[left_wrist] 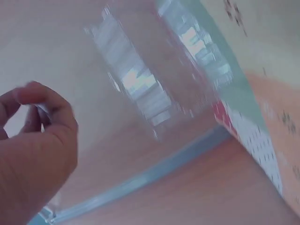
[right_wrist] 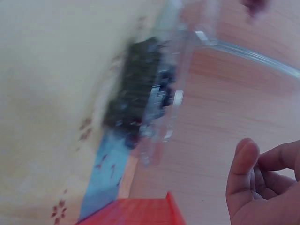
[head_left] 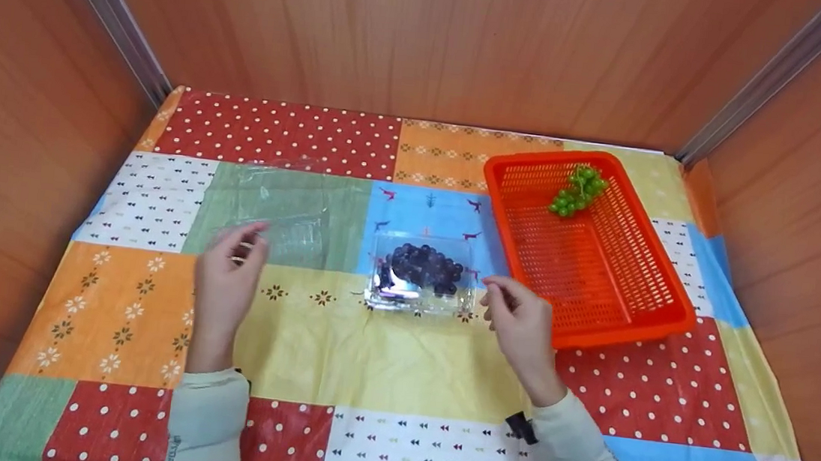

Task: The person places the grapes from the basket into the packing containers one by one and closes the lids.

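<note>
A clear plastic box [head_left: 421, 273] with dark grapes [head_left: 424, 266] stands mid-table; in the right wrist view the grapes [right_wrist: 138, 93] are blurred. A clear plastic lid [head_left: 279, 222] lies to its left on the green patch. My left hand [head_left: 229, 273] is at the lid's near-left corner, thumb and forefinger pinched on its edge [left_wrist: 42, 110]. My right hand [head_left: 518, 320] hovers just right of the box, its fingers [right_wrist: 243, 168] loosely curled and holding nothing.
An orange plastic basket [head_left: 602, 279] sits at the right with a small bunch of green grapes [head_left: 578, 190] in its far end. A patchwork cloth [head_left: 382, 363] covers the table. Wooden walls close in the back and both sides.
</note>
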Demonstrator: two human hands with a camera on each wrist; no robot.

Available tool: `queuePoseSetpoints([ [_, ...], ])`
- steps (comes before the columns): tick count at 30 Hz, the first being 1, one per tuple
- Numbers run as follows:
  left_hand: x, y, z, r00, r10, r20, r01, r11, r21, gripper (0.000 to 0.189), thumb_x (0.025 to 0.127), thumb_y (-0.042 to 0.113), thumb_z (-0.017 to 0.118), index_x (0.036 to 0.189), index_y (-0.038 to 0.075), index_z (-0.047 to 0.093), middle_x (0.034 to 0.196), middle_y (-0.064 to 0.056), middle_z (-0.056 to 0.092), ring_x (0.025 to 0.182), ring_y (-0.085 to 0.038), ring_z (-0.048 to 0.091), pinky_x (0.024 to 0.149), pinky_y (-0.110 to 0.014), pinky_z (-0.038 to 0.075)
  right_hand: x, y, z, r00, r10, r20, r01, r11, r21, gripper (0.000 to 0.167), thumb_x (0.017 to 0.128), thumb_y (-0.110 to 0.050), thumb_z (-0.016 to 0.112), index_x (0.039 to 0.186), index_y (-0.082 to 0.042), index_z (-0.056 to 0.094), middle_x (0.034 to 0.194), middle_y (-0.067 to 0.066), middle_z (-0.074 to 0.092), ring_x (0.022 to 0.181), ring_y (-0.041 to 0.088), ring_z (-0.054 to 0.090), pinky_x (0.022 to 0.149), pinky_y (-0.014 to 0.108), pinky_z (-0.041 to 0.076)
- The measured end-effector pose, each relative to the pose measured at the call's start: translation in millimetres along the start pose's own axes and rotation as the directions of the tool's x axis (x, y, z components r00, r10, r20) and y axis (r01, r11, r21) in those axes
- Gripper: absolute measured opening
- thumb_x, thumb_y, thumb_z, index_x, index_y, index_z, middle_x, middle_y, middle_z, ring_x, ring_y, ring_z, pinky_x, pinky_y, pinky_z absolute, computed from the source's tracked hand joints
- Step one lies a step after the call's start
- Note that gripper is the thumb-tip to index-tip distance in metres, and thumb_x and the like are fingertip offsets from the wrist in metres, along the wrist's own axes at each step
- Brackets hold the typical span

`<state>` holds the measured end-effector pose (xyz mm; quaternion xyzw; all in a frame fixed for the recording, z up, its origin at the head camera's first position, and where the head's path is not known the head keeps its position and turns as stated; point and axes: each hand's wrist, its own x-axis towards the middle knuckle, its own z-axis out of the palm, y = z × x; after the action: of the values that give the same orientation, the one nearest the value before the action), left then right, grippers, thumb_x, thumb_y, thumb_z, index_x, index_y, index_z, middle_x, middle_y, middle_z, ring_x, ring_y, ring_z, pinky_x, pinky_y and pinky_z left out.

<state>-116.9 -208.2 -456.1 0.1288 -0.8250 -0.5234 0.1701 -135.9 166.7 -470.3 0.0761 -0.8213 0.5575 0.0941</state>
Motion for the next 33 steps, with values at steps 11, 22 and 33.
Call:
queuePoseSetpoints([
  [11, 11.8, -34.9, -12.2, 0.985, -0.064, -0.158, 0.096, 0.974, 0.203, 0.031, 0.1, 0.022, 0.059, 0.126, 0.009, 0.07, 0.101, -0.01, 0.054, 0.08, -0.018, 0.052, 0.072, -0.032, 0.041, 41.3, -24, -52, 0.989, 0.139, 0.05, -0.148, 0.942, 0.303, 0.02, 0.1, -0.015, 0.061, 0.108, -0.001, 0.072, 0.087, 0.024, 0.064, 0.065, 0.023, 0.061, 0.057, 0.03, 0.056],
  [22, 14.5, -45.8, -21.6, 0.983, -0.121, -0.142, 0.157, 0.945, 0.286, 0.029, 0.099, 0.028, 0.06, 0.104, 0.002, 0.072, 0.099, -0.01, 0.05, 0.087, -0.025, 0.048, 0.076, -0.035, 0.035, 101.6, -13, -89, 0.95, 0.302, 0.077, -0.302, 0.83, 0.468, 0.025, 0.098, -0.017, 0.063, 0.112, 0.004, 0.068, 0.088, 0.016, 0.064, 0.065, 0.019, 0.06, 0.058, 0.025, 0.055],
  [33, 8.4, -63.1, -26.8, 0.963, -0.257, -0.081, 0.269, 0.909, 0.319, 0.033, 0.098, 0.033, 0.062, 0.109, 0.002, 0.067, 0.117, -0.012, 0.048, 0.1, -0.027, 0.048, 0.079, -0.036, 0.038, 136.1, -5, -107, 0.922, 0.383, 0.064, -0.35, 0.75, 0.562, 0.021, 0.096, -0.014, 0.066, 0.108, 0.003, 0.07, 0.082, 0.013, 0.067, 0.062, 0.02, 0.061, 0.06, 0.025, 0.056],
])
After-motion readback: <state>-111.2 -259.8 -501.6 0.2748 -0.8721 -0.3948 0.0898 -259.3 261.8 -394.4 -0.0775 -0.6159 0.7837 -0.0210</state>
